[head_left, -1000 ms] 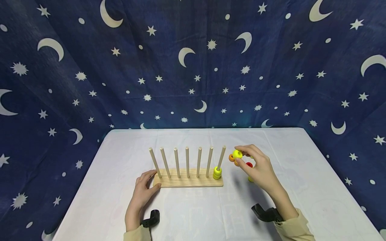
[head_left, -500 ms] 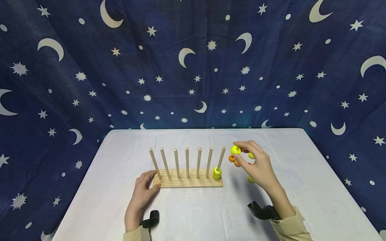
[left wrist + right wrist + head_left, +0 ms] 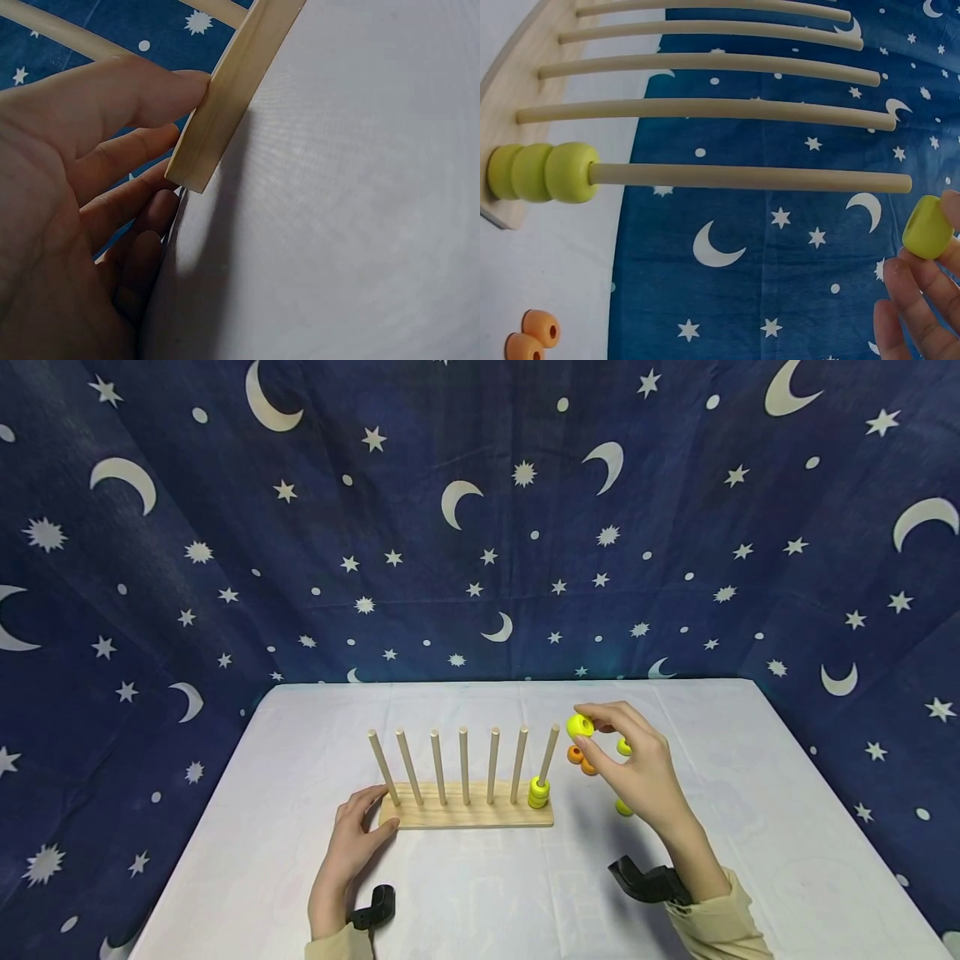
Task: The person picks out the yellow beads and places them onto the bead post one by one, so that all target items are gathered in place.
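The person's left hand grips the end of a pale wooden rack with a flat rectangular base, thumb on the near edge and fingers round towards the far side; seven slim round wooden pegs rise from that base, to the right of this hand. Well apart from it, the right hand pinches a glossy yellow rounded bead between thumb and fingers; the bead is up beside the top of the peg nearest this hand, clear of its tip, its hole showing; at that peg's foot, left of and lower than the right hand, sits a stack of three yellow beads.

On the white cloth, below the pinched bead, lie two orange beads, touching; one loose yellow bead shows between the right thumb and fingers, another yellow bead just under that hand, partly hidden.
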A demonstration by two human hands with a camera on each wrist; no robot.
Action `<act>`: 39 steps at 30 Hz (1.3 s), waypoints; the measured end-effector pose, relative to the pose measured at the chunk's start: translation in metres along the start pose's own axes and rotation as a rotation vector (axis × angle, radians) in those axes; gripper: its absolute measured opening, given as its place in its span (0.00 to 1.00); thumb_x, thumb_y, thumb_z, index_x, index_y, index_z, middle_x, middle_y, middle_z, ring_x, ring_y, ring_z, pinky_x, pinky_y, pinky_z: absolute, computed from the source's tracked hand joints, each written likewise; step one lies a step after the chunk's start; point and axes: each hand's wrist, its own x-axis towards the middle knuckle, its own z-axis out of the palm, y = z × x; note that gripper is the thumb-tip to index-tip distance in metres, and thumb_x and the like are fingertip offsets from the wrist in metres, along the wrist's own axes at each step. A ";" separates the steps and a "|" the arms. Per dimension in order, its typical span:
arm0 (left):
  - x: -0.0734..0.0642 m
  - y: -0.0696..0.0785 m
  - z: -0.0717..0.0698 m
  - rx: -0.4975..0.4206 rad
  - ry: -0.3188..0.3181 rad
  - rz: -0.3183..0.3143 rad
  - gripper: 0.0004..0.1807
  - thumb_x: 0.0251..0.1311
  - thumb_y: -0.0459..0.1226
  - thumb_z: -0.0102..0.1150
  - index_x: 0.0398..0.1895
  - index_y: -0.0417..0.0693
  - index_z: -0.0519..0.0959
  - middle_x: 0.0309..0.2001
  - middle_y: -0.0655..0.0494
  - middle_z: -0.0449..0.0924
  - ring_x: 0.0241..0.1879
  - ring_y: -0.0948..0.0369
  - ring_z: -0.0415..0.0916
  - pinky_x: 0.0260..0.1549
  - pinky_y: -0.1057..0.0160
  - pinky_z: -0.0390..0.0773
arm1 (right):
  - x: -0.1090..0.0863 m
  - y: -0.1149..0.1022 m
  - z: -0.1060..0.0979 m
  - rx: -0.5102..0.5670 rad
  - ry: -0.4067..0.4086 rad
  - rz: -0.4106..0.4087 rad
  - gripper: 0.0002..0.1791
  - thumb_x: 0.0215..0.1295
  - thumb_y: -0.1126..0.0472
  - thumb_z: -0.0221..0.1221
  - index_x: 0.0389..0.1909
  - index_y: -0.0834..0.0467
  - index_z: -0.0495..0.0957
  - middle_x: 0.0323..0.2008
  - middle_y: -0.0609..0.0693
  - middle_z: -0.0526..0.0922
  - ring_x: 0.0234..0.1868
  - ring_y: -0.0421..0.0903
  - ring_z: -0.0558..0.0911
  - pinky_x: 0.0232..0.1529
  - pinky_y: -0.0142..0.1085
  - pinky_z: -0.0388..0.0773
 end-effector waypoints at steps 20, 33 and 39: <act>0.000 -0.002 0.001 0.003 0.020 0.014 0.30 0.54 0.36 0.66 0.62 0.46 0.73 0.65 0.46 0.68 0.64 0.49 0.58 0.62 0.42 0.63 | 0.009 -0.011 0.006 0.084 -0.015 -0.035 0.22 0.54 0.69 0.67 0.52 0.55 0.80 0.43 0.47 0.82 0.43 0.36 0.75 0.48 0.23 0.70; 0.001 -0.001 0.001 -0.002 0.004 -0.015 0.31 0.54 0.36 0.66 0.63 0.47 0.71 0.67 0.47 0.66 0.66 0.49 0.57 0.64 0.42 0.61 | 0.012 -0.012 0.011 0.087 -0.029 -0.027 0.21 0.55 0.67 0.67 0.51 0.54 0.81 0.43 0.47 0.82 0.42 0.36 0.75 0.47 0.23 0.71; 0.002 -0.002 0.002 0.000 -0.001 -0.020 0.31 0.54 0.36 0.65 0.64 0.47 0.71 0.67 0.47 0.66 0.66 0.50 0.56 0.64 0.42 0.61 | 0.013 -0.012 0.013 0.088 -0.037 -0.030 0.21 0.55 0.67 0.67 0.52 0.54 0.81 0.43 0.46 0.82 0.43 0.36 0.75 0.46 0.23 0.71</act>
